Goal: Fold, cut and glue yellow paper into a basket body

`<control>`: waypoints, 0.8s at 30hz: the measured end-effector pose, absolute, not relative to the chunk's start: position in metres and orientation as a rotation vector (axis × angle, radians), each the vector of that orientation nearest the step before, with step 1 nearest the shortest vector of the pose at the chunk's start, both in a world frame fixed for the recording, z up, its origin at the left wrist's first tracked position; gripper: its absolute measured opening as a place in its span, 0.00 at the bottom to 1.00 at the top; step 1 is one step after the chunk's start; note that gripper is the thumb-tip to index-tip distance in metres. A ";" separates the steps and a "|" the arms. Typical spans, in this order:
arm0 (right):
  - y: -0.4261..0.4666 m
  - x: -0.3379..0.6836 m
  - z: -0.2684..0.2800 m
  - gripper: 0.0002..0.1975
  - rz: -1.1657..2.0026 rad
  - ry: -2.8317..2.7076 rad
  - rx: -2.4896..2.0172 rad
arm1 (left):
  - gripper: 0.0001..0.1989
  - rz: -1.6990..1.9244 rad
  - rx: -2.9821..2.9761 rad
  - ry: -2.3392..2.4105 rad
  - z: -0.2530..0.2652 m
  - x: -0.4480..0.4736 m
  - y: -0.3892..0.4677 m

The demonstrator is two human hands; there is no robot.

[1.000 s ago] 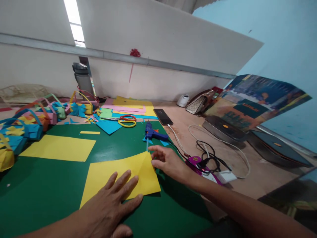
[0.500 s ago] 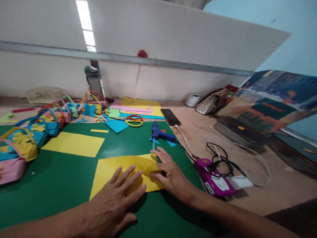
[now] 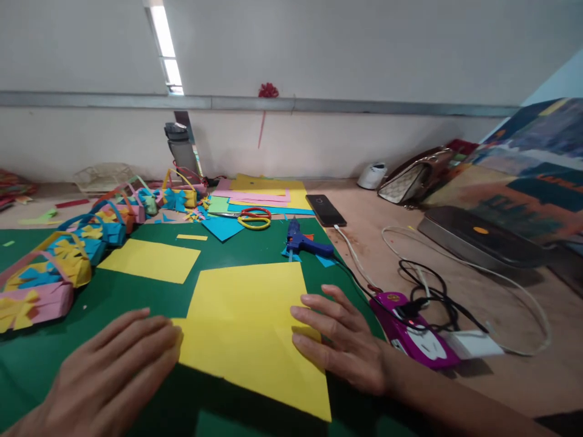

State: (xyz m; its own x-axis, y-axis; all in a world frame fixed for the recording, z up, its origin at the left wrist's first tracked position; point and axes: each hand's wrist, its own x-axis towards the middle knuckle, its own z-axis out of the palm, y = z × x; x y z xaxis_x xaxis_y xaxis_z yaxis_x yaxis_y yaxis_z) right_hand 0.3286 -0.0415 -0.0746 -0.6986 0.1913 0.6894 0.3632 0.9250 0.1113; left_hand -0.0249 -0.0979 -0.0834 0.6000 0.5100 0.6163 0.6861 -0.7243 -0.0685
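Note:
A yellow paper sheet (image 3: 250,315) lies opened out on the green board, with a faint line across its middle. My left hand (image 3: 113,370) is at its left edge, fingers stretched and close together, the thumb hidden. Over the right edge, my right hand (image 3: 339,340) rests with its fingers spread. Just beyond the sheet is a blue glue gun (image 3: 304,243) with its stick end toward the paper. A smaller yellow paper piece (image 3: 150,261) lies to the left. Scissors (image 3: 254,218) with red and yellow handles lie further back.
Small paper baskets (image 3: 50,300) with paper flowers line the left side. Coloured sheets (image 3: 273,188), scraps and a bottle (image 3: 181,152) stand at the back. Rightward are a phone (image 3: 325,210), a purple power strip (image 3: 410,331) with tangled cables, and a dark case (image 3: 478,240).
The yellow sheet has gone from partly folded over to opened out flat. My left hand has moved left off its middle; my right hand has shifted right. The view has turned slightly.

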 end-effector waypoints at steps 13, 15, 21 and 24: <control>-0.053 0.339 -0.088 0.21 0.223 -2.722 -0.446 | 0.09 -0.352 -3.140 -0.758 -0.101 0.005 -0.118; -0.056 0.338 -0.087 0.28 0.348 -2.814 -0.483 | 0.07 -0.319 -3.244 -0.873 -0.097 0.004 -0.118; -0.055 0.335 -0.082 0.29 0.557 -2.919 -0.483 | 0.13 -0.334 -3.258 -0.944 -0.080 0.007 -0.111; -0.055 0.335 -0.076 0.27 0.548 -2.872 -0.488 | 0.26 -0.234 -3.236 -0.922 -0.077 0.011 -0.102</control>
